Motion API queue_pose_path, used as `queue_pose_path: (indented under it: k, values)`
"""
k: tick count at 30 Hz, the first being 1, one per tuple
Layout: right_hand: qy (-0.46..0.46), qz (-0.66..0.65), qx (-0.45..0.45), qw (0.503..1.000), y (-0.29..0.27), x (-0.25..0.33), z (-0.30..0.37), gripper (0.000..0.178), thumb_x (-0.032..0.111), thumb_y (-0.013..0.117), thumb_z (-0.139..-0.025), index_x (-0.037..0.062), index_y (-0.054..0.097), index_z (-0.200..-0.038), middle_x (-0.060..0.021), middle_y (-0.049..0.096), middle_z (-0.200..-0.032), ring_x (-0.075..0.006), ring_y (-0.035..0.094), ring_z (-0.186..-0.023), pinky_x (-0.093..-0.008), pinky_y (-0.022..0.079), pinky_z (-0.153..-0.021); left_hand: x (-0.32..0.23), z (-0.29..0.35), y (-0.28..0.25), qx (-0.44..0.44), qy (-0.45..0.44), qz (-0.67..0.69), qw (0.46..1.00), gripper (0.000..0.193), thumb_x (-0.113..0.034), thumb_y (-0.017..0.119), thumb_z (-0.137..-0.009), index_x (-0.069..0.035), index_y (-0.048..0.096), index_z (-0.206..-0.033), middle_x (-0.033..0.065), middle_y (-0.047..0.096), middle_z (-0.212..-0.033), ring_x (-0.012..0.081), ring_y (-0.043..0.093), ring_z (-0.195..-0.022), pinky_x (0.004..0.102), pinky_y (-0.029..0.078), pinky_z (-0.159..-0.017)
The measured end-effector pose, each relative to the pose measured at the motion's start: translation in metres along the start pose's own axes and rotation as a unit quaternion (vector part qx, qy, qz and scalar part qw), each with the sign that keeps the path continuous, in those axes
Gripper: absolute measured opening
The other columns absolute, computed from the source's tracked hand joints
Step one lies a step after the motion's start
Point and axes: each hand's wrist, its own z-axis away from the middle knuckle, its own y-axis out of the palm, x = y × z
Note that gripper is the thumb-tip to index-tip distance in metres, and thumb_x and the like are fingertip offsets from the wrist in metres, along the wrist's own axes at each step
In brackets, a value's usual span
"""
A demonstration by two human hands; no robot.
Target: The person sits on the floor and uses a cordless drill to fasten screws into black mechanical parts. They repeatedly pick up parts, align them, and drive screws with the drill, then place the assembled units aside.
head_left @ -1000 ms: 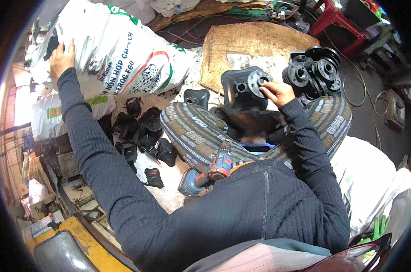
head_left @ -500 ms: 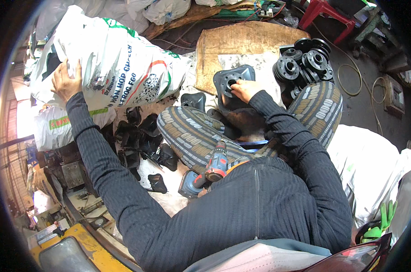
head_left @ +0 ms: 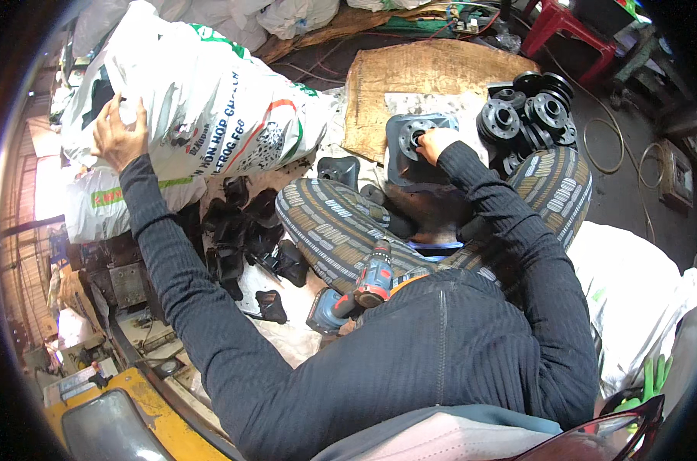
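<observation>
My left hand [head_left: 122, 138] is at the mouth of a large white printed sack [head_left: 210, 107], fingers spread, with dark pieces just showing inside the opening. My right hand [head_left: 440, 144] has its fingers closed on the middle of a round black flange [head_left: 415, 136] with bolt holes. That flange sits on a black square plate with rounded corners [head_left: 402, 170], in front of my crossed legs. A smaller black part [head_left: 338, 170] stands to its left. Across my lap lies a blue and red cordless drill [head_left: 373, 284], touched by neither hand.
Several black flanges [head_left: 548, 111] are piled beyond my right knee. Loose black moulded parts [head_left: 248, 238] lie left of my legs. A brown board [head_left: 441, 65] is ahead. White sacks [head_left: 633, 292] flank me, and a red stool [head_left: 571, 34] stands far right. Hoses [head_left: 606, 146] cross the floor.
The view has shifted a little, so everything sits farther right. The flange and plate under my right hand now face up toward me more. My left hand stays at the sack's mouth.
</observation>
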Motion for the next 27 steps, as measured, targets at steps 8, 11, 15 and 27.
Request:
queue_pose_path:
  k: [8, 11, 15, 27]
  values:
    - [0.052, -0.019, -0.032, 0.998, -0.001, -0.019, 0.018, 0.03, 0.033, 0.056, -0.086, 0.0058, 0.068, -0.093, -0.0155, 0.067, -0.093, -0.0314, 0.065, -0.087, -0.0428, 0.052, -0.074, -0.026, -0.012, -0.026, -0.077, -0.002, 0.032, 0.997, 0.048, -0.047, 0.069, -0.077, -0.02, 0.062, -0.116, 0.0022, 0.061, -0.106, 0.0205, 0.055, -0.102, 0.0406, 0.042, -0.089]
    - [0.065, -0.081, -0.086, 0.991, -0.006, -0.015, 0.036, 0.031, 0.036, 0.058, -0.085, 0.0073, 0.068, -0.094, -0.015, 0.066, -0.097, -0.0308, 0.064, -0.09, -0.0412, 0.05, -0.078, -0.046, -0.016, -0.043, -0.118, -0.012, 0.078, 0.99, 0.049, -0.045, 0.068, -0.079, -0.016, 0.061, -0.117, 0.0066, 0.06, -0.109, 0.0232, 0.054, -0.104, 0.0404, 0.041, -0.091]
    - [0.053, -0.277, -0.207, 0.937, 0.001, -0.016, 0.059, 0.031, 0.034, 0.059, -0.085, 0.0088, 0.065, -0.102, -0.0105, 0.067, -0.097, -0.0269, 0.065, -0.088, -0.0392, 0.05, -0.077, -0.04, -0.017, -0.051, -0.099, 0.027, -0.022, 0.994, 0.045, -0.043, 0.065, -0.081, -0.015, 0.061, -0.116, 0.0057, 0.06, -0.111, 0.0239, 0.054, -0.105, 0.0399, 0.042, -0.092]
    - [0.044, -0.996, 0.048, 0.066, 0.034, 0.028, 0.088, 0.045, 0.027, 0.032, -0.097, -0.005, 0.047, -0.125, -0.0193, 0.057, -0.119, -0.0302, 0.056, -0.109, -0.0432, 0.044, -0.096, -0.389, 0.095, -0.149, 0.278, 0.05, 0.605, 0.744, 0.029, -0.011, 0.071, -0.074, -0.01, 0.066, -0.102, 0.0058, 0.064, -0.093, 0.0234, 0.062, -0.084, 0.0335, 0.05, -0.072]
